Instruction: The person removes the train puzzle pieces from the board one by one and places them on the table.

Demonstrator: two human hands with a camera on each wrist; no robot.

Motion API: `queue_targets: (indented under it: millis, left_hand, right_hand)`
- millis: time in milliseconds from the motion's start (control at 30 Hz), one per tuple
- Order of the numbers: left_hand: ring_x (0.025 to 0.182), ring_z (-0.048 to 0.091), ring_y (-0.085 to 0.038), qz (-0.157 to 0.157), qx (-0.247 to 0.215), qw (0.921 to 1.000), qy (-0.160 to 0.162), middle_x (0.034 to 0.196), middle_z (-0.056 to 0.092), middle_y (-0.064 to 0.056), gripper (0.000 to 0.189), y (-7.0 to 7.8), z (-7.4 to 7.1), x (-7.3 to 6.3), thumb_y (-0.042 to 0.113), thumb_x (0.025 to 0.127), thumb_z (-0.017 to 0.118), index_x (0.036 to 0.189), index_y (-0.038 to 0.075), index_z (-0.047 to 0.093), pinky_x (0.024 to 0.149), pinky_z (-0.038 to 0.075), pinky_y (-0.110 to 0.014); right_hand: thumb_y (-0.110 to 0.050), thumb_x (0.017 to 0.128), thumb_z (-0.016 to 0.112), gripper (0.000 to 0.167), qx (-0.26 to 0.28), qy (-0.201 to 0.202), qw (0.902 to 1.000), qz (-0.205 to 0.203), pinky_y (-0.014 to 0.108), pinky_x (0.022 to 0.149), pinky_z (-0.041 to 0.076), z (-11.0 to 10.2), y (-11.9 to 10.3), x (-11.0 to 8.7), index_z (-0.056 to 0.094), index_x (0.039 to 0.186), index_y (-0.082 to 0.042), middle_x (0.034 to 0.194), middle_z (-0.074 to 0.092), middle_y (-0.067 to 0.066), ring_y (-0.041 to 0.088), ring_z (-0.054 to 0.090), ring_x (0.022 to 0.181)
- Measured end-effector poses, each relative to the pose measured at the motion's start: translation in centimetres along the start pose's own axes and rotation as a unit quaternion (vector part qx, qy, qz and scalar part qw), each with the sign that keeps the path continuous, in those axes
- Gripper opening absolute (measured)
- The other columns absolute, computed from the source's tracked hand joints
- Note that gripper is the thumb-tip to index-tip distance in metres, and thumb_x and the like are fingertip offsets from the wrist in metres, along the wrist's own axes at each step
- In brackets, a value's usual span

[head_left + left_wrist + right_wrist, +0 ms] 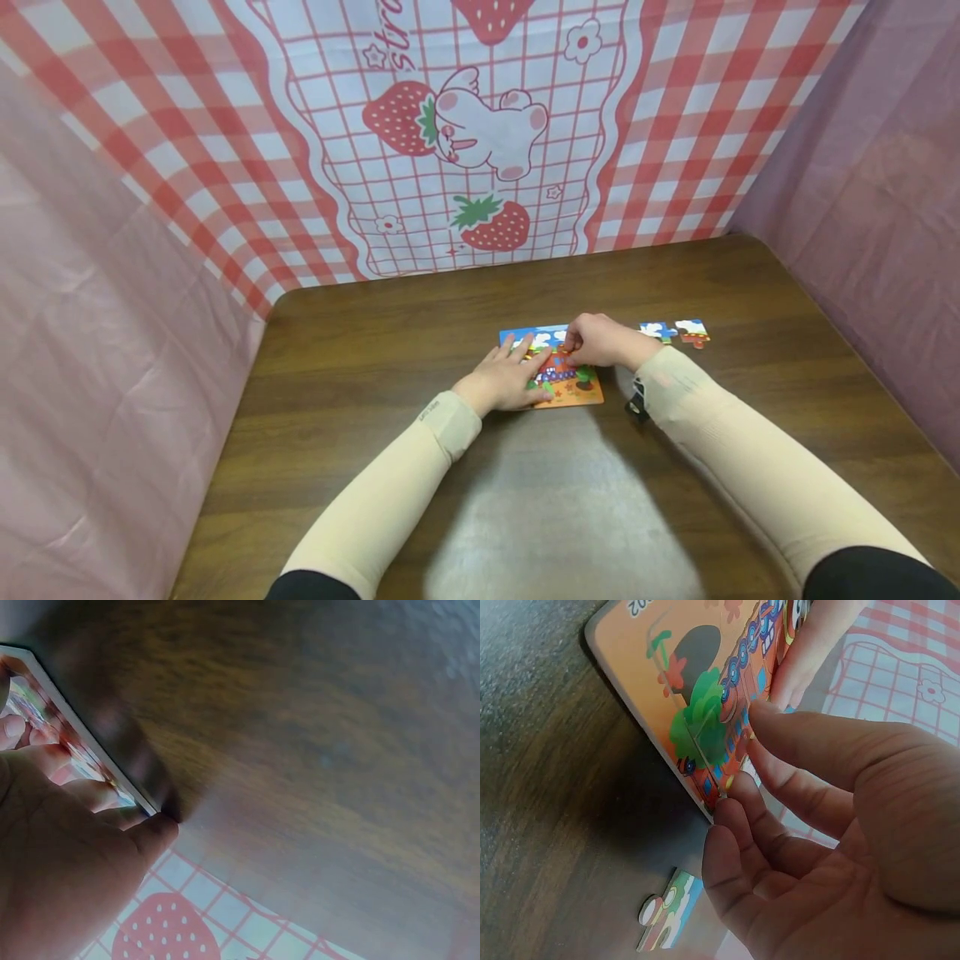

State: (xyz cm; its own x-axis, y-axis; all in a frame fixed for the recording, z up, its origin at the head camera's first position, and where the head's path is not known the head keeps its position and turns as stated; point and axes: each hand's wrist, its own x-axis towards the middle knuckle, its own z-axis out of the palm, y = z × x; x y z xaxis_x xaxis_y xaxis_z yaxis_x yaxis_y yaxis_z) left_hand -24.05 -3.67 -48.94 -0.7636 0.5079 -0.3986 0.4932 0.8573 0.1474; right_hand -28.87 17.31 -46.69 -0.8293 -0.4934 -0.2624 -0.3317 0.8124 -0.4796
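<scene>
A colourful jigsaw puzzle with blue sky, a red train and an orange base lies on the table. Across its left part my left hand rests with fingers spread. The left wrist view shows those fingers over the puzzle's face, with one fingertip at its corner. At the puzzle's upper right, my right hand has curled fingers, thumb and forefinger pinching a small orange-red puzzle piece, mostly hidden by the fingertips. Its other fingertips lie along the puzzle's edge, beside a printed green tree.
Two loose puzzle pieces, one blue and white and one with a red lower part, lie right of the right hand. Behind the brown wooden table hangs a red-checked strawberry cloth; pink curtains flank it.
</scene>
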Motion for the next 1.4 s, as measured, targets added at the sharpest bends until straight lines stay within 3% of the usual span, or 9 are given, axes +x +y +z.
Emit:
queue_targets:
  millis: [400, 733, 967, 1100, 1233, 1400]
  left_hand:
    - [0.153, -0.003, -0.034, 0.005, 0.009, 0.9999, 0.011, 0.170, -0.006, -0.005, 0.080, 0.2, -0.2, -0.4, 0.068, 0.101, 0.037, 0.165, 0.033, 0.006, 0.121, 0.009, -0.045]
    - [0.153, 0.000, -0.035, 0.010, 0.012, 0.9997, 0.017, 0.170, -0.003, -0.007, 0.080, 0.2, -0.3, -0.6, 0.069, 0.100, 0.037, 0.165, 0.032, 0.008, 0.121, 0.011, -0.046]
    - [0.153, 0.001, -0.035, 0.011, 0.010, 0.9997, 0.021, 0.170, -0.002, -0.007, 0.080, 0.1, -0.2, -0.5, 0.070, 0.100, 0.038, 0.165, 0.033, 0.009, 0.121, 0.011, -0.046]
    - [0.153, -0.002, -0.035, 0.008, 0.007, 0.9998, 0.015, 0.170, -0.005, -0.006, 0.081, 0.0, 0.0, -0.1, 0.070, 0.100, 0.038, 0.165, 0.034, 0.007, 0.121, 0.009, -0.046]
    - [0.152, -0.005, -0.034, 0.004, 0.004, 0.9999, 0.009, 0.169, -0.008, -0.005, 0.081, -0.1, 0.2, 0.2, 0.071, 0.100, 0.037, 0.165, 0.035, 0.004, 0.121, 0.007, -0.046]
    - [0.153, -0.002, -0.035, 0.011, 0.002, 0.9998, 0.019, 0.170, -0.005, -0.006, 0.081, 0.0, 0.0, -0.3, 0.069, 0.100, 0.039, 0.165, 0.033, 0.008, 0.121, 0.009, -0.046]
  right_hand:
    - [-0.009, 0.089, 0.078, 0.010, 0.005, 0.006, 0.9997, -0.025, 0.042, 0.076, 0.051, -0.4, 0.4, -0.7, 0.071, 0.096, -0.008, 0.089, 0.064, 0.005, 0.022, 0.059, 0.082]
    - [-0.002, 0.092, 0.073, 0.013, 0.055, 0.005, 0.9981, -0.027, 0.044, 0.078, 0.051, -0.6, 1.5, -1.3, 0.070, 0.099, -0.011, 0.092, 0.065, 0.005, 0.023, 0.060, 0.085]
    - [-0.002, 0.096, 0.068, 0.014, 0.059, 0.011, 0.9980, -0.023, 0.042, 0.075, 0.052, -0.6, 1.8, -1.6, 0.075, 0.103, -0.011, 0.090, 0.068, 0.004, 0.021, 0.061, 0.080]
    - [-0.003, 0.095, 0.070, 0.013, 0.066, 0.028, 0.9972, -0.022, 0.039, 0.071, 0.050, -0.5, 2.0, -1.8, 0.075, 0.107, -0.005, 0.083, 0.066, 0.004, 0.019, 0.058, 0.072]
    - [-0.004, 0.092, 0.073, 0.011, 0.075, 0.044, 0.9960, -0.020, 0.039, 0.073, 0.051, -0.5, 2.2, -1.8, 0.074, 0.102, 0.000, 0.081, 0.066, 0.002, 0.018, 0.059, 0.074]
    - [-0.006, 0.094, 0.072, 0.004, 0.091, 0.040, 0.9950, -0.008, 0.040, 0.074, 0.052, -0.3, 2.3, -1.8, 0.075, 0.095, -0.003, 0.080, 0.069, 0.002, 0.019, 0.062, 0.075]
